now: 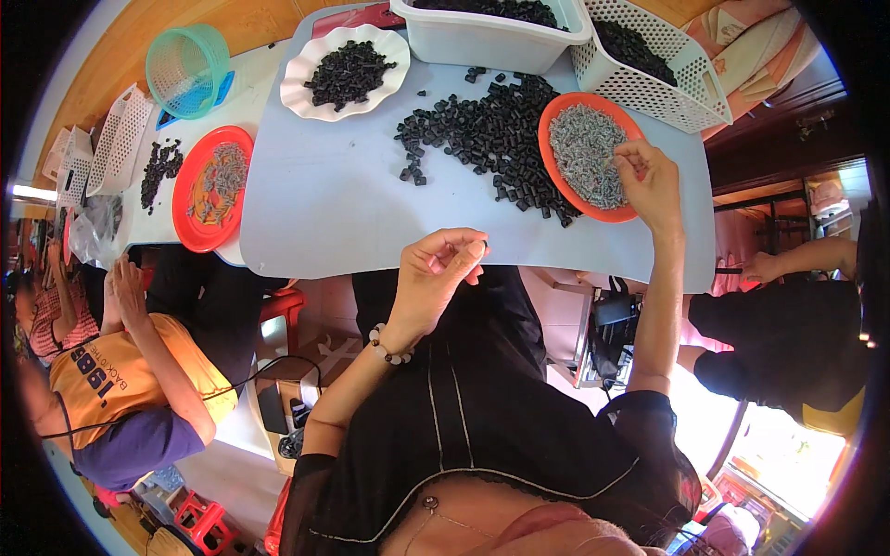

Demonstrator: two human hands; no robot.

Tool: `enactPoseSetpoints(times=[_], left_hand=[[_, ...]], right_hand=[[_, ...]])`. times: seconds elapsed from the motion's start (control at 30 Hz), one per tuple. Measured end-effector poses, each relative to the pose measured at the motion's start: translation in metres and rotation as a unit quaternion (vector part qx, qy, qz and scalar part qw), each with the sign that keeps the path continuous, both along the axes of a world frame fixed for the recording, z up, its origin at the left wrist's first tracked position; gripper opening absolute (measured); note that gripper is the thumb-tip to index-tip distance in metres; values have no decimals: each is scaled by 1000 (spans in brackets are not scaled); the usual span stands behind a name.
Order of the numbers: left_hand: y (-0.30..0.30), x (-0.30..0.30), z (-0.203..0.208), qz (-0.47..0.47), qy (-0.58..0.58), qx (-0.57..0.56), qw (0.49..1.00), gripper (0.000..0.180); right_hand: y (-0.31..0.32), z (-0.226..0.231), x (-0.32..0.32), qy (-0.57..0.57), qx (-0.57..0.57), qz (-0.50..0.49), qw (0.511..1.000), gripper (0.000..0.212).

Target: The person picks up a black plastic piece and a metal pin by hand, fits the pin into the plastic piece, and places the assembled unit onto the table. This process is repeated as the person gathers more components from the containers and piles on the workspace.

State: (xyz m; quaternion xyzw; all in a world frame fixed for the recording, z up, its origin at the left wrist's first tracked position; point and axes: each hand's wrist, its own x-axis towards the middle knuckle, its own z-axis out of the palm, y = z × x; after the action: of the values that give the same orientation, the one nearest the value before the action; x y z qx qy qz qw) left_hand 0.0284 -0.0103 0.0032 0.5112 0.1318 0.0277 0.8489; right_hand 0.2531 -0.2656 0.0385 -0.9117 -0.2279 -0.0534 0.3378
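My left hand (441,271), a beaded bracelet on its wrist, is raised before the table's near edge. Between its thumb and fingertips is a small black plastic piece (485,244), mostly covered by the fingers. My right hand (649,181) reaches over the right side of an orange plate (547,153), thumb and forefinger pinched together. On that plate lies a heap of small grey metal pieces (586,139), too fine to name; whatever sits in the pinch cannot be made out. Beside the plate spreads a loose pile of black plastic pieces (501,120).
A scalloped white dish (295,79) of black pieces stands at the back left. Behind the pile are a white tub (482,46) and a perforated white basket (686,93). Leftward, a co-worker in an orange shirt (139,371) sits by another orange plate (185,199). Another person stands at right.
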Motion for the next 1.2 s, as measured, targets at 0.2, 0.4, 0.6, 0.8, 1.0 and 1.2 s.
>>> enactPoseSetpoints(times=[0.2, 0.4, 0.6, 0.8, 1.0, 1.2], left_hand=[[2, 4, 2, -3, -13, 16, 1000, 22], [1, 7, 5, 2, -3, -1, 1000, 24], [-5, 6, 11, 6, -12, -49, 999, 24], [-9, 1, 5, -15, -33, -106, 994, 23], [-5, -6, 1, -18, -29, -112, 993, 24], [-5, -7, 5, -14, -15, -136, 991, 24]], right_hand=[[0, 2, 5, 25, 60, 4, 998, 12], [3, 5, 3, 100, 122, 5, 988, 11], [33, 30, -49, 130, 204, 84, 967, 6], [81, 30, -108, 59, 195, 252, 946, 15], [96, 20, -122, 50, 176, 262, 948, 14], [98, 19, -122, 68, 177, 247, 950, 13]])
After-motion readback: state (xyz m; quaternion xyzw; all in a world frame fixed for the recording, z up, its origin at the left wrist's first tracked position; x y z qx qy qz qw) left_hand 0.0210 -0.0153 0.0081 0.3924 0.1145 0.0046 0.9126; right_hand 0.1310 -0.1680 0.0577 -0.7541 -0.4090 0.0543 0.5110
